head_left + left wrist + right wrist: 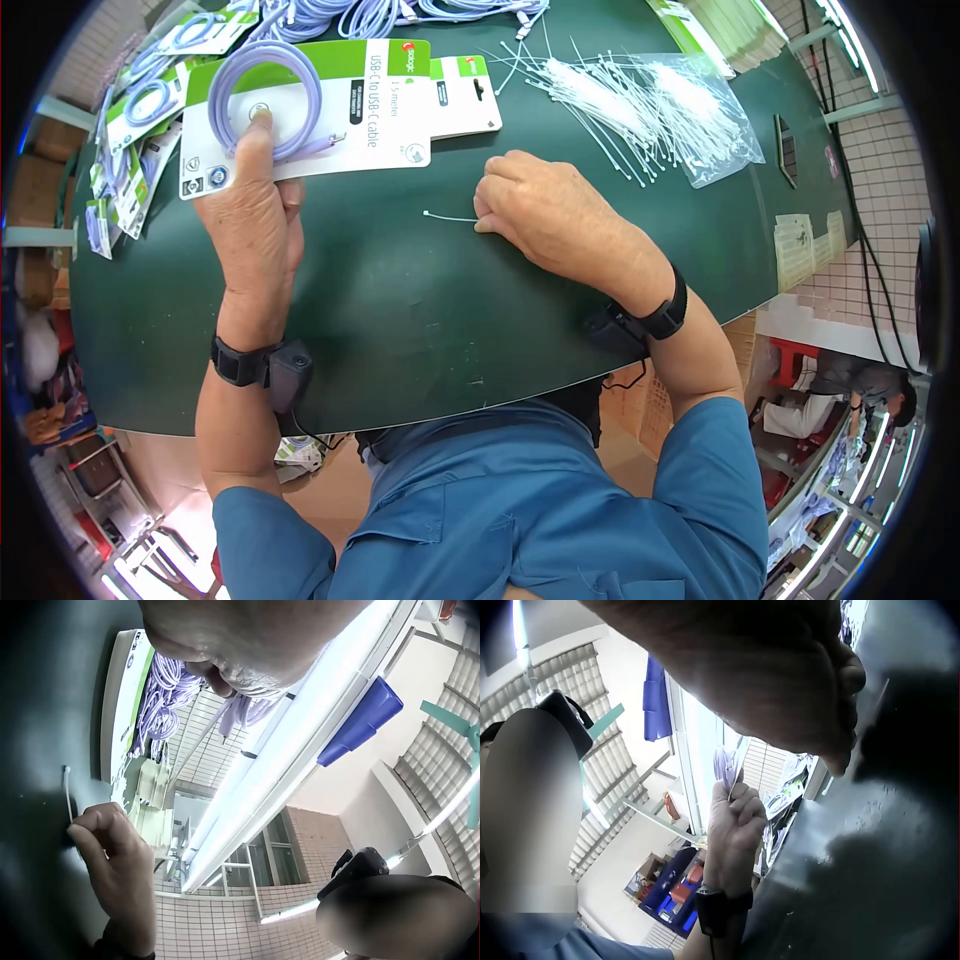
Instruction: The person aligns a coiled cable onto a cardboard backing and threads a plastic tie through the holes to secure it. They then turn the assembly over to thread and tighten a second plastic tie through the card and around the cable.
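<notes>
"Looking down through the head camera, I have the dark green tabletop across most of my view. A heap of purple cables lies along its far side, and right of that a clear bag with loose white ties beside it."

"Where's the packaged piece?"

"Above the left part of the tabletop, in the left hand: a printed card with a purple coil on its left portion. The thumb presses across the coil's near side, its tip inside the loop; the other fingers curl behind."

"How would it handle?"

"Light, I'd judge. The card looks stiff but easily creased, its face probably slick; the coil should be springy and soft. I'd keep hold right there, pinching coil and card together, because I can't tell what fastens the coil."

"And the other side?"

"The right hand sits apart from the card, nearer the middle. Its thumb and forefinger pinch a single thin white cable tie, with the headed end sticking out leftward. I can't tell whether that tie touches the tabletop."

"Fiddly?"

"Likely: nearly weightless, bendy, smooth plastic. I'd grip close to an end, so the strip doesn't flop."
</notes>
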The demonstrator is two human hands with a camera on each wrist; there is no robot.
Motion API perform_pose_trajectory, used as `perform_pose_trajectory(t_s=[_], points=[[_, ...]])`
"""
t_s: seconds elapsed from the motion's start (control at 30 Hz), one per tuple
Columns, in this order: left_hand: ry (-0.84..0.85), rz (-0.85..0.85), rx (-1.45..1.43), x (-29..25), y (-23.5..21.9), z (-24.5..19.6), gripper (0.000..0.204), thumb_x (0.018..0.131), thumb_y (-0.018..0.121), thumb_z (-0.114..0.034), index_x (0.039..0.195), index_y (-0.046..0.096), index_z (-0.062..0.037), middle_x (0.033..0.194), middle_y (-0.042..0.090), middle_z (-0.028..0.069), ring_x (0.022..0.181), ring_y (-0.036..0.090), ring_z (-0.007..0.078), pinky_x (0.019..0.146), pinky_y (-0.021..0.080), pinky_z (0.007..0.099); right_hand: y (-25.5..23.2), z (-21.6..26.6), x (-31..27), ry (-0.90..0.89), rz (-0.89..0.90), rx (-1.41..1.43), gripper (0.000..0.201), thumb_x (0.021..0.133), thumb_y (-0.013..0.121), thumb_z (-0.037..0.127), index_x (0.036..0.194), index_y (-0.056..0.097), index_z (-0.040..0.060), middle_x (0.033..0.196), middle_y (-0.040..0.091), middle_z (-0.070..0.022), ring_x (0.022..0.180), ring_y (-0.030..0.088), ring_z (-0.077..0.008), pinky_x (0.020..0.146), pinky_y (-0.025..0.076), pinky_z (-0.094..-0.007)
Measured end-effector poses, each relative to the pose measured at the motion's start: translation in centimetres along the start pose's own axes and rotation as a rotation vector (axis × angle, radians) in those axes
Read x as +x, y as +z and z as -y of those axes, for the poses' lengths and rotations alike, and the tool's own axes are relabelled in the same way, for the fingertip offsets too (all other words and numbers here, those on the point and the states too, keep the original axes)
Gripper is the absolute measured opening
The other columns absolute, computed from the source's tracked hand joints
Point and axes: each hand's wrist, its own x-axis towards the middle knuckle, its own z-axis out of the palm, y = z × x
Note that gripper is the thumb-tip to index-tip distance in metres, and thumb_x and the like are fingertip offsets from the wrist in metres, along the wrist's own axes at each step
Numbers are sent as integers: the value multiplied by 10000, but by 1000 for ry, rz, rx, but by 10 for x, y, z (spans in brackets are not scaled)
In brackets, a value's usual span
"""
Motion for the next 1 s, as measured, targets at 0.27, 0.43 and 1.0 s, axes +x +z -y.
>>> perform_pose_trajectory(t_s=[0.27,0.43,1.0], points=[[69,23,88,-16,9,-4,227,976,674,-75,1178,599,-7,873,654,42,541,513,57,407,350,221,-41,-9,6,226,-241,139,96,924,722,54,970,661,-4,875,685,-101,759,671,-225,691,542,-324],[174,53,325,-42,13,1,220,972,685,-84,1169,647,9,849,669,48,548,548,75,430,413,238,-63,-13,3,492,-401,465,48,941,713,21,973,679,8,906,698,-44,803,661,-117,696,539,-262],[1083,1140,632,-70,24,-35,503,671,826,-183,1145,749,-36,736,563,16,562,499,128,462,336,296,-56,-9,5,-120,-296,467,160,803,799,-46,916,765,62,944,720,-46,833,704,-167,721,563,-285]])
